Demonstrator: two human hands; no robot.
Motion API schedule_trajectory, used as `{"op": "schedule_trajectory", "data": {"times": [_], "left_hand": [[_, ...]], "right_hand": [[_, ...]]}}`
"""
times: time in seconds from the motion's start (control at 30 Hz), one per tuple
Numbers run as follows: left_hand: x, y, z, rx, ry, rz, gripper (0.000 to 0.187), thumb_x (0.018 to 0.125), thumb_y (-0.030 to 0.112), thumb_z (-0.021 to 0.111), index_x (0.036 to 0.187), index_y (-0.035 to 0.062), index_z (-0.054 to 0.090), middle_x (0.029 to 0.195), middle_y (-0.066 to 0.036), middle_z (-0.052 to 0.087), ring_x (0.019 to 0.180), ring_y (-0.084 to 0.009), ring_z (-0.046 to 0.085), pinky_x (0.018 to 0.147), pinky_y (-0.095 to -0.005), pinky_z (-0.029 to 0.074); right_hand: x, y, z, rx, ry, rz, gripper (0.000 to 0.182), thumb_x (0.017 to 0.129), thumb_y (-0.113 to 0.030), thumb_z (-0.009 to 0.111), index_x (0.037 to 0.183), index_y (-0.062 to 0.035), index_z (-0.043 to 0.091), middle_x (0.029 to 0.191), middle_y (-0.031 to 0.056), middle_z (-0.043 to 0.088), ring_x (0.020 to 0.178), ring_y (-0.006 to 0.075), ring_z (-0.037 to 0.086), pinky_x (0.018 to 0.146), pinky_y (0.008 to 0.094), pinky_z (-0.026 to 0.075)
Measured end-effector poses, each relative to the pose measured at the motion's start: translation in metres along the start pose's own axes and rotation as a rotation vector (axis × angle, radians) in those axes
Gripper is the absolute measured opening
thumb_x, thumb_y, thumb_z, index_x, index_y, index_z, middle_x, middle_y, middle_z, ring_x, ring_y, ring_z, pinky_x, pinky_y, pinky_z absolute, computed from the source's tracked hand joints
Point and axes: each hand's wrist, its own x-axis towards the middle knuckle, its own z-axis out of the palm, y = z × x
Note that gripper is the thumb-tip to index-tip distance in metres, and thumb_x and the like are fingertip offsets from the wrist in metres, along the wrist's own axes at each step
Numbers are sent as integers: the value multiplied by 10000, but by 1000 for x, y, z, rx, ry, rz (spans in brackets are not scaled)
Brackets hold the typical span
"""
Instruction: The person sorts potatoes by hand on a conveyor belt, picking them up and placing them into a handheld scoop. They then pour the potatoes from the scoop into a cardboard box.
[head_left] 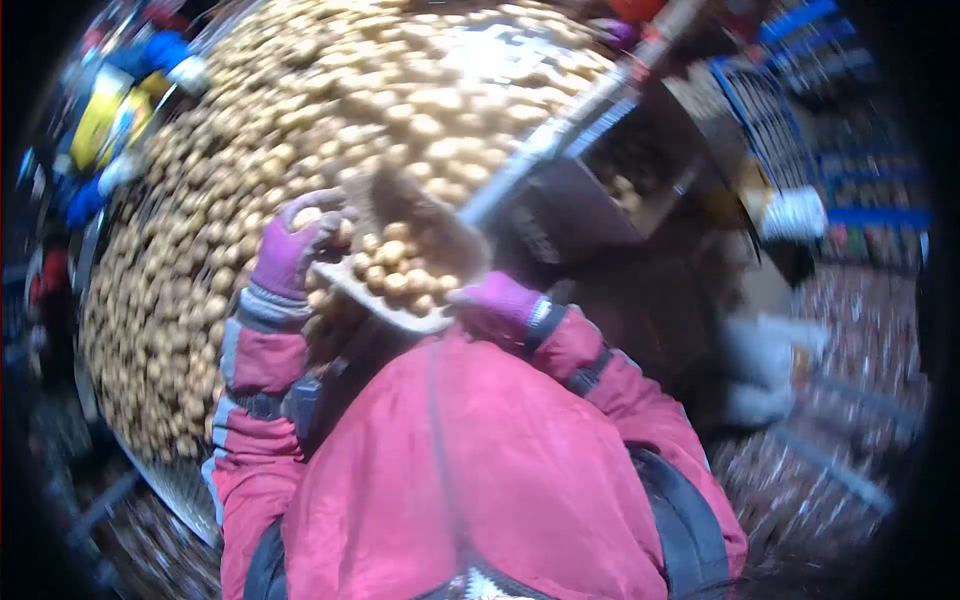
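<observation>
A scoop-like tray point(465, 240) is in front of my red jacket, tilted, with several small round tan potatoes point(395, 265) in it. My right hand point(500, 303), in a purple glove, grips the tray's near right edge. At the tray's left side, my left hand point(292, 245) has its gloved fingers curled round a potato point(306, 218). Part of that grip is blurred. A large heap of similar potatoes point(200, 270) spreads beyond and left of both hands.
A metal rail point(545, 145) runs diagonally along the heap's right side. Beyond it stands an open cardboard box point(580, 205) with potatoes inside. A white roll point(793, 213) and a pale plastic bag point(765, 365) are at right. Another person's gloved hand point(188, 73) shows at upper left.
</observation>
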Motion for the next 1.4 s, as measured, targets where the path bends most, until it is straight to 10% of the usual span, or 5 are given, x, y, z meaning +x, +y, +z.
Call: {"op": "schedule_trajectory", "data": {"times": [0.33,0.57,0.77,0.87,1.4], "left_hand": [[67,33,250,221,-551,-68,399,839,140,649,1209,3,592,985,-68,667,850,-120,634,780,-261,523],[56,5,383,413,-975,26,444,811,122,726,1222,17,595,1029,-68,664,918,-140,635,787,-285,537],[44,-39,447,535,-1232,278,344,845,97,702,1174,29,627,1049,-45,662,939,-121,620,813,-292,524],[52,-54,459,654,-1355,311,306,876,87,660,1172,29,616,1054,-48,668,953,-129,628,829,-301,529],[88,-54,439,598,-962,325,387,872,239,645,1220,74,618,1085,-109,679,995,-217,649,879,-323,503]], "right_hand": [[-44,64,-71,-308,324,-317,301,832,-315,638,900,-26,682,701,65,626,617,162,595,564,325,465],[-61,111,-88,227,422,-570,253,842,-264,653,974,-52,689,727,56,627,594,142,588,527,295,454],[-111,97,-90,-818,635,-554,493,889,-495,555,950,-22,681,915,185,670,877,291,662,819,366,516],[-84,128,-97,-558,633,-674,410,891,-434,542,989,-57,672,908,183,671,852,323,662,798,395,521],[-140,100,-97,-191,648,-348,319,906,-342,573,877,-49,694,806,123,673,716,217,637,707,373,501]]}}
